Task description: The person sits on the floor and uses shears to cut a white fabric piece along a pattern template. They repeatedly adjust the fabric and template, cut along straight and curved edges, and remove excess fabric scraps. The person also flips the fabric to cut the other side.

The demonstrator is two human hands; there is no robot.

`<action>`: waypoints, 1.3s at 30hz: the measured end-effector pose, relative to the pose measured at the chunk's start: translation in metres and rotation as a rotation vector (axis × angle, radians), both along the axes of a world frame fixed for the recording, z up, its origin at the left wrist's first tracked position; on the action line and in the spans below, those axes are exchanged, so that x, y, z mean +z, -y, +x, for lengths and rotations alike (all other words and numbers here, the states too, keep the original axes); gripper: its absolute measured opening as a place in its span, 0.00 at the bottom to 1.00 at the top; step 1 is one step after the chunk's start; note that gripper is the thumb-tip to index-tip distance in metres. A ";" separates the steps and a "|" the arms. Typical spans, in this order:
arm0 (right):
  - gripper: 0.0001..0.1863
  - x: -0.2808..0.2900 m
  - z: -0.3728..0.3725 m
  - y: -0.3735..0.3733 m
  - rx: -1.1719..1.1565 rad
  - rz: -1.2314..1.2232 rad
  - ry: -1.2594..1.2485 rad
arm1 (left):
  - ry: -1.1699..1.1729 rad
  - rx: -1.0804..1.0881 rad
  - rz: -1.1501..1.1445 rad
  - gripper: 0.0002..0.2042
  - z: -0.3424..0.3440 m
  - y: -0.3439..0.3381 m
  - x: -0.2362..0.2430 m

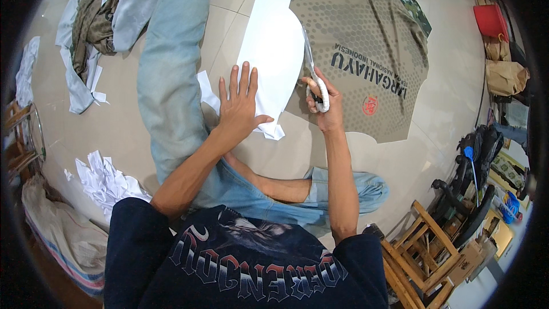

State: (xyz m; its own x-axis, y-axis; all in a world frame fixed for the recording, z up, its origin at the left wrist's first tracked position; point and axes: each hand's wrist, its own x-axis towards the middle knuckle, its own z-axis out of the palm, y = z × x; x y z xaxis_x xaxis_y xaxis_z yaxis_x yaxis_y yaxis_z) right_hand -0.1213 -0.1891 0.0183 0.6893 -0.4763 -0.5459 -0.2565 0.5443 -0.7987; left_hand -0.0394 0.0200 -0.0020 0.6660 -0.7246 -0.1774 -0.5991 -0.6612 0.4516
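My left hand [239, 102] lies flat, fingers spread, on the lower left part of a white sheet [269, 46] that looks like fabric or paper. In my right hand [329, 100] is a pair of scissors [309, 51] with pale wrapped handles, its blades pointing away from me along the sheet's curved right edge. Whether the blades are apart I cannot tell. To the right of the sheet, printed brown-olive fabric [366, 51] with a dotted pattern and dark lettering is spread on the floor. Small white offcuts [271, 131] lie at the sheet's near end.
I sit on a tiled floor [229, 28], my jeans-clad left leg [171, 63] stretched out beside the sheet. Patterned and white fabric [97, 17] is heaped at the far left, white scraps [106, 180] nearer. A woven sack [63, 234] stands lower left, a wooden stool [426, 246] lower right.
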 end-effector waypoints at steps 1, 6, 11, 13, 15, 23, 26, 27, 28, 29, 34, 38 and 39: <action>0.29 0.000 0.002 0.002 0.013 -0.002 -0.009 | -0.003 0.003 -0.001 0.61 0.000 0.000 0.000; 0.30 0.001 0.004 0.019 0.075 0.005 -0.024 | 0.008 0.002 -0.014 0.62 0.000 0.000 0.000; 0.27 0.003 0.015 0.037 0.175 -0.049 -0.018 | -0.027 0.009 0.054 0.62 0.002 0.004 0.008; 0.28 0.001 0.021 0.045 0.196 -0.052 -0.015 | -0.040 0.007 0.066 0.61 0.003 0.006 0.011; 0.29 0.001 0.027 0.050 0.199 -0.033 -0.034 | -0.056 0.010 0.088 0.62 0.003 0.006 0.012; 0.29 0.007 0.040 0.071 0.307 -0.066 -0.075 | -0.077 -0.001 0.143 0.62 0.005 0.007 0.013; 0.29 0.005 0.050 0.085 0.365 -0.037 -0.018 | -0.080 -0.008 0.157 0.62 0.006 0.007 0.014; 0.29 0.008 0.054 0.088 0.380 -0.047 -0.033 | -0.075 -0.011 0.146 0.62 0.005 0.007 0.014; 0.29 0.007 0.058 0.091 0.397 -0.051 -0.033 | -0.070 -0.013 0.135 0.62 0.005 0.006 0.013; 0.30 0.006 0.062 0.095 0.416 -0.054 -0.033 | -0.070 -0.018 0.133 0.62 0.005 0.005 0.013; 0.28 0.006 0.075 0.106 0.500 -0.095 -0.103 | -0.086 -0.025 0.103 0.62 0.006 0.003 0.014; 0.32 0.007 0.079 0.116 0.535 -0.066 -0.107 | -0.107 -0.012 0.105 0.62 0.006 0.004 0.015; 0.31 0.008 0.079 0.119 0.556 -0.077 -0.113 | -0.111 -0.003 0.101 0.61 0.005 0.004 0.016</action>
